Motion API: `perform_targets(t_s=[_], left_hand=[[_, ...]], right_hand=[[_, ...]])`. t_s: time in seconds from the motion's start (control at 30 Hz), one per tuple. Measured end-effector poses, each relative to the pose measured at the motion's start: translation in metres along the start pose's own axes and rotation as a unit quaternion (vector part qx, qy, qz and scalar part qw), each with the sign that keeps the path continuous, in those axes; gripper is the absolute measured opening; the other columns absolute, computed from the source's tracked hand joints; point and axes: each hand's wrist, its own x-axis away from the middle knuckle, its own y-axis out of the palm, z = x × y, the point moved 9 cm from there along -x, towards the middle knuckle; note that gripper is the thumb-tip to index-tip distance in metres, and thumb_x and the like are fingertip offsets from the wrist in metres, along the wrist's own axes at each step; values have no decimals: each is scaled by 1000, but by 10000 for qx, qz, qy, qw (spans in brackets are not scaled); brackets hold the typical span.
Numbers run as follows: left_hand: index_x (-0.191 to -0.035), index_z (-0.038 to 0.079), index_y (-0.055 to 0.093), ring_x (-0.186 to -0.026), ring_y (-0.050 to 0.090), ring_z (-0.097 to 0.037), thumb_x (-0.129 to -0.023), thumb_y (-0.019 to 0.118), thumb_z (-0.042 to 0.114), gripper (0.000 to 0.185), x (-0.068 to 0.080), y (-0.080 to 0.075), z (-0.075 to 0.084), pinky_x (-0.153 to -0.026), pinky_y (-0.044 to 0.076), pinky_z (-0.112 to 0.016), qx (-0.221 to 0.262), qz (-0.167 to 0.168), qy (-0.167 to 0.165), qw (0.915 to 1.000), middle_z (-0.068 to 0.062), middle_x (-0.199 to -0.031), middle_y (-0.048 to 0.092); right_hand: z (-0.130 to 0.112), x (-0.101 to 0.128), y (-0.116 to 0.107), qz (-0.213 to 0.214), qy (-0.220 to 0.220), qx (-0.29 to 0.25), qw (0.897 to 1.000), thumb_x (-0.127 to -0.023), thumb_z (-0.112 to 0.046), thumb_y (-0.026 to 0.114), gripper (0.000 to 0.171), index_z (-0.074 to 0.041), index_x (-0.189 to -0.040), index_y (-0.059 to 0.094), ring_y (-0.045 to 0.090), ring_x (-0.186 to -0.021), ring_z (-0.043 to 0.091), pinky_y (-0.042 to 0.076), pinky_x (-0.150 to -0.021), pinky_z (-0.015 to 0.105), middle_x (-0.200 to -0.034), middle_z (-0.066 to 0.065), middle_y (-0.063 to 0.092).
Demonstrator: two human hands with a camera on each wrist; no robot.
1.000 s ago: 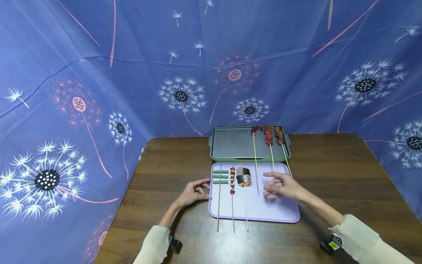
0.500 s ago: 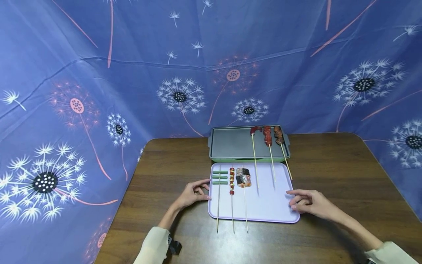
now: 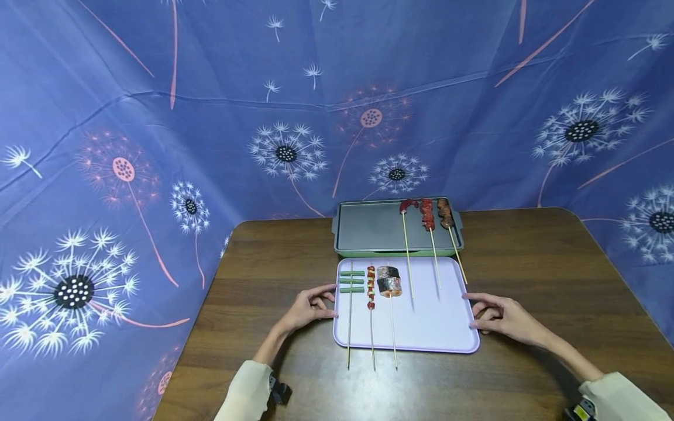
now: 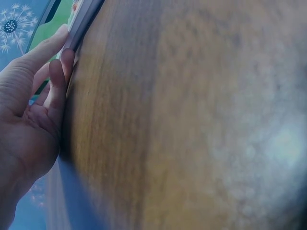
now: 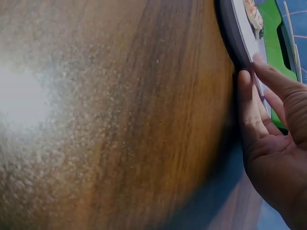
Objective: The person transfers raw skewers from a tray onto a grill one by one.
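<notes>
The left hand (image 3: 308,307) and right hand (image 3: 508,318) pinch both edges of a smooth purple tray (image 3: 432,327) with round corners. It sits on the shiny wood desk (image 3: 268,257), under long thin sticks (image 3: 350,330).

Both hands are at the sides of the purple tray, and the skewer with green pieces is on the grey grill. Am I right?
Not quite: the skewer with green pieces isn't on the grey grill. The head view shows it lying on the purple tray. The left hand and right hand are indeed at the tray's sides.
</notes>
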Motion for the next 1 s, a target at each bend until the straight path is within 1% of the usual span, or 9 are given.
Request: perform_targets(t_s=[0.13,0.27,0.4,0.53,0.63,0.7,0.77,0.9,1.0], left_hand=[[-144,-3,54,-72,63,-1,-82,82,-2,68,-2,2,0,-65,48,-14,34,-18,34,10000,-32,-117,66],[-144,-4,53,-75,65,-1,-83,81,-4,68,-1,3,1,-68,50,-14,129,-55,9,9999,-34,-119,64],[-144,-6,52,-73,65,-1,-87,78,-1,63,8,4,6,-67,52,-16,96,-93,-118,9998,-34,-118,64],[-142,-6,54,-68,62,-4,-92,75,5,55,22,9,11,-60,53,-19,-68,-124,-332,9993,-29,-107,69],[-140,-7,55,-67,63,-6,-94,72,7,51,36,19,16,-57,54,-21,-101,-288,-493,9983,-26,-99,69],[-140,-8,55,-66,64,-7,-95,71,6,49,45,27,19,-56,54,-21,-51,-417,-577,9974,-28,-96,70],[-139,-10,54,-65,64,-7,-96,69,5,48,53,35,22,-55,54,-20,81,-500,-630,9967,-33,-96,69],[-140,-13,52,-61,64,-5,-97,66,3,48,65,51,27,-53,52,-17,343,-509,-756,9953,-39,-97,68],[-141,-13,51,-60,64,-4,-97,67,3,50,72,63,28,-52,50,-16,450,-397,-874,9944,-38,-97,69]], right_hand=[[6,1,-1,-34,98,-308,9995,-86,10,73,60,21,-137,44,67,-70,1,57,-54,30,-93,18,67],[11,2,-1,-38,253,-410,9988,-87,8,73,63,18,-141,42,67,-70,1,56,-54,30,-95,15,66],[14,1,0,-36,317,-344,9989,-88,6,74,65,16,-143,41,66,-70,2,56,-54,30,-97,15,66],[14,2,-1,0,326,-301,9990,-87,6,75,69,17,-144,39,66,-67,2,56,-53,30,-95,16,66],[14,2,-1,31,307,-262,9992,-87,6,75,71,17,-145,37,65,-66,2,56,-52,30,-94,15,66],[14,3,-1,52,299,-241,9993,-87,6,75,71,17,-146,36,64,-65,1,56,-52,30,-94,14,67],[14,3,-1,49,280,-249,9993,-87,6,74,72,16,-147,36,64,-66,1,56,-53,30,-95,14,67],[13,4,0,19,235,-331,9992,-88,8,72,70,18,-147,35,65,-68,1,56,-53,30,-95,15,66],[11,3,0,6,186,-357,9992,-89,8,71,69,19,-146,34,66,-68,2,56,-54,30,-95,16,66]])
